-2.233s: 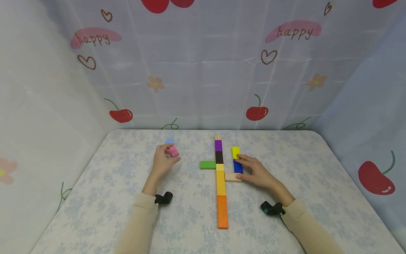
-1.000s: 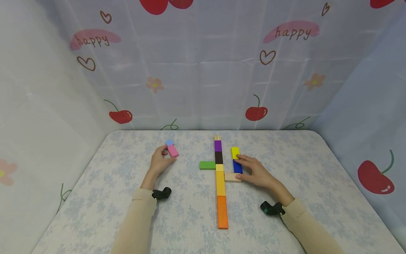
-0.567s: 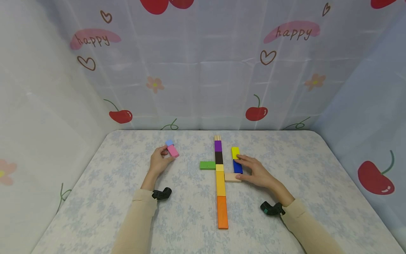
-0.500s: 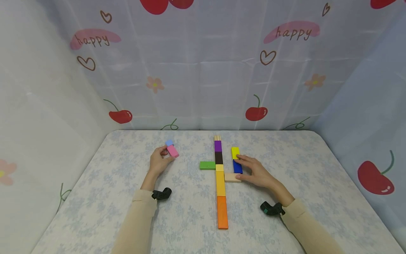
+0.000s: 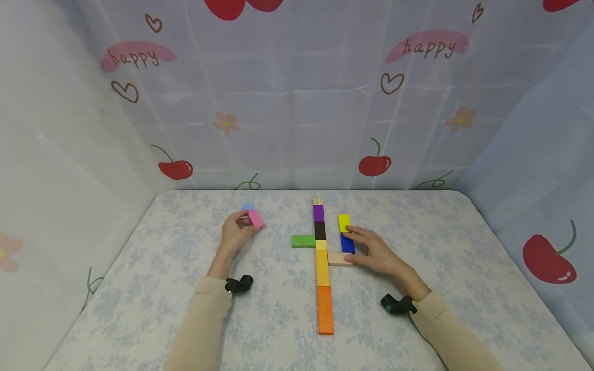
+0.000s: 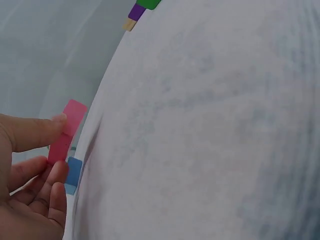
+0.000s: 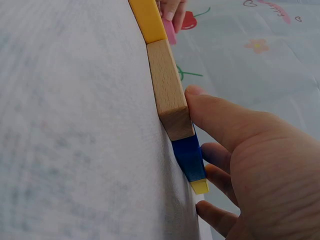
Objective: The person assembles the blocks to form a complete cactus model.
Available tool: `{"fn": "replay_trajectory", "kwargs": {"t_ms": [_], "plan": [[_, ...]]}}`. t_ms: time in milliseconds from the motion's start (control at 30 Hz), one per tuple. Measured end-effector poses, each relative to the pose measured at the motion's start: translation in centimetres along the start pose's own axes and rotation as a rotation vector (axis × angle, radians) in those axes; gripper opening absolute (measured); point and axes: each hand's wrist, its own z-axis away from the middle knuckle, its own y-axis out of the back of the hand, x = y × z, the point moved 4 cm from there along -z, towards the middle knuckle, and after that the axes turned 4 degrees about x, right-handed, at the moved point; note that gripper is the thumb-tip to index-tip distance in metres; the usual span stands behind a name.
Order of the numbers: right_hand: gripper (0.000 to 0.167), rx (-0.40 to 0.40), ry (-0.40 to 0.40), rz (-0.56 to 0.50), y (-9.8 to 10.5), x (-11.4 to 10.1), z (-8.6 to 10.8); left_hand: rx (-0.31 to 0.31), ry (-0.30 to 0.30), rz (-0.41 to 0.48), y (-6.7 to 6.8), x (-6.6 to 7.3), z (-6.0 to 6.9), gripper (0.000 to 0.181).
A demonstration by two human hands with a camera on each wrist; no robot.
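My left hand (image 5: 233, 234) pinches a pink block (image 5: 256, 218) between thumb and fingers at the table's far left; in the left wrist view the block stands tilted under the thumb. A small light blue block (image 5: 247, 207) lies just behind it, partly covered. On the right, my right hand (image 5: 377, 251) rests over several blocks. Its thumb touches the plain wooden block (image 5: 337, 259), and its fingertips are at the blue block (image 5: 347, 246) and the yellow block (image 5: 344, 222). In the right wrist view these fingers are loosely bent beside the blocks, not wrapped round them.
A column runs down the table's middle: purple block (image 5: 318, 213), black block (image 5: 319, 230), amber block (image 5: 322, 268), orange block (image 5: 325, 310), with thin pale sticks (image 5: 318, 201) at its far end. A green block (image 5: 303, 241) juts left from it. A printed curtain (image 5: 297, 129) hangs behind.
The pink block, which lay touching the light blue block about a second ago, has shifted right and seems slightly raised. My left hand moved right with it. The right hand stayed put.
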Motion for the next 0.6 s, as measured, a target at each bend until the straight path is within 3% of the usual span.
{"fn": "replay_trajectory", "kwargs": {"t_ms": [300, 600], "plan": [[0.062, -0.004, -0.009, -0.006, 0.0, 0.0, 0.0, -0.109, 0.010, 0.032, -2.8, 1.8, 0.2, 0.062], [0.062, -0.003, -0.005, -0.002, 0.1, -0.1, 0.0, -0.176, -0.001, 0.071, -5.8, 2.6, 0.3, 0.064]]}}
